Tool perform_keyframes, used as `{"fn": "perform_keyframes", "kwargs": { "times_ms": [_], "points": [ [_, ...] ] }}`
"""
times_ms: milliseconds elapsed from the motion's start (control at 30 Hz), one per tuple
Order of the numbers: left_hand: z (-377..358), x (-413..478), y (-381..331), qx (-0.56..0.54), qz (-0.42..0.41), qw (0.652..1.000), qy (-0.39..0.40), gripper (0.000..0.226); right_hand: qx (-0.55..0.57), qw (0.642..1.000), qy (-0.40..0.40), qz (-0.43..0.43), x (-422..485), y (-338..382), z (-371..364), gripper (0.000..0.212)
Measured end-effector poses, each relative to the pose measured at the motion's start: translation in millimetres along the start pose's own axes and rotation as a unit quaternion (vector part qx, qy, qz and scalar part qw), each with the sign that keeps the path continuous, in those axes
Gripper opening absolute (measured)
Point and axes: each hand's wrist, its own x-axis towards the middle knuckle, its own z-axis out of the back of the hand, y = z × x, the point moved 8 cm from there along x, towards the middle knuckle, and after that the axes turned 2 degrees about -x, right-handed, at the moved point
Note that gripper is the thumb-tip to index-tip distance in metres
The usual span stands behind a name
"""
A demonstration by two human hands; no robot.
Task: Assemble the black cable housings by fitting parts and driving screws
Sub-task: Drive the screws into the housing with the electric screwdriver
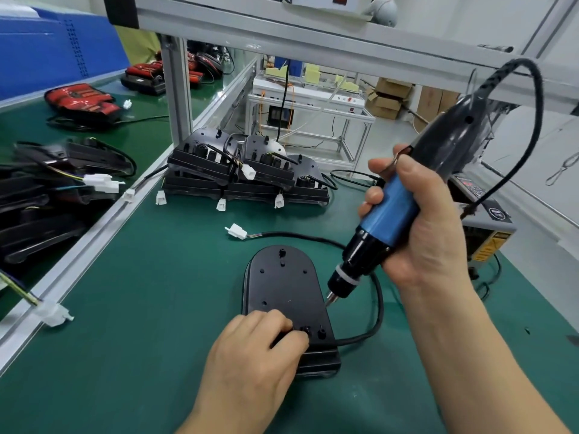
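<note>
A black cable housing (283, 283) lies flat on the green mat, rounded end away from me. Its black cable (372, 314) loops right and back to a white connector (236, 230). My left hand (257, 349) rests on the housing's near end with curled fingers pinching something small by the screw posts; what it pinches is hidden. My right hand (419, 227) grips a blue and black electric screwdriver (385, 220), tilted. The bit tip hovers just off the housing's right edge.
A stack of black housings (247, 170) with white plugs stands at the back of the mat. More housings (47, 195) and red units (83, 101) lie on the conveyor to the left, beyond an aluminium rail (94, 233). A controller box (485, 227) sits at the right.
</note>
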Motion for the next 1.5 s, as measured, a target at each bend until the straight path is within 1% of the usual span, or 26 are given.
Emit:
{"fn": "perform_keyframes", "kwargs": {
  "times_ms": [133, 233, 533, 567, 667, 700, 833, 900, 1167, 1333, 1500],
  "points": [
    [0.2, -0.6, 0.1, -0.004, -0.001, 1.0, 0.001, 0.012, -0.035, 0.999, 0.01, 0.008, -3.4, -4.2, -5.2, 0.03],
    [-0.1, -0.9, 0.6, -0.007, -0.001, 1.0, 0.001, 0.012, -0.047, 0.999, 0.017, 0.014, -4.7, -5.7, -8.4, 0.02],
    [-1.1, -1.6, 1.5, -0.011, 0.003, 1.0, 0.006, 0.007, -0.071, 0.997, 0.015, 0.019, -6.6, -10.5, -11.1, 0.025],
    [-1.3, -1.5, 1.5, -0.011, 0.002, 1.0, 0.008, 0.007, -0.072, 0.997, 0.017, 0.02, -6.7, -10.6, -11.7, 0.024],
    [-1.5, -1.5, 1.3, -0.013, 0.002, 1.0, 0.011, 0.005, -0.081, 0.996, 0.033, 0.026, -8.0, -10.1, -15.8, 0.011],
    [-1.4, -1.5, 1.3, -0.014, 0.003, 1.0, 0.012, 0.005, -0.084, 0.995, 0.04, 0.03, -8.7, -9.9, -18.0, 0.009],
    [-1.1, -1.0, 0.4, -0.014, 0.004, 1.0, 0.019, 0.003, -0.104, 0.993, 0.049, 0.037, -10.5, -10.3, -24.7, 0.013],
    [-0.7, 0.0, 0.0, -0.012, 0.007, 1.0, 0.019, 0.005, -0.113, 0.992, 0.051, 0.038, -10.3, -11.1, -27.2, 0.015],
    [-0.1, 0.9, -0.6, -0.012, 0.011, 1.0, 0.024, 0.005, -0.123, 0.989, 0.07, 0.043, -9.6, -14.5, -34.4, 0.014],
    [-1.0, 0.9, -0.2, -0.015, 0.012, 0.999, 0.029, 0.005, -0.09, 0.989, 0.117, 0.03, -8.3, -17.4, -40.7, 0.024],
    [-0.9, 0.0, 0.0, -0.013, 0.014, 0.999, 0.03, 0.007, -0.056, 0.986, 0.155, 0.006, -3.6, -23.7, -43.7, 0.02]
  ]
}}
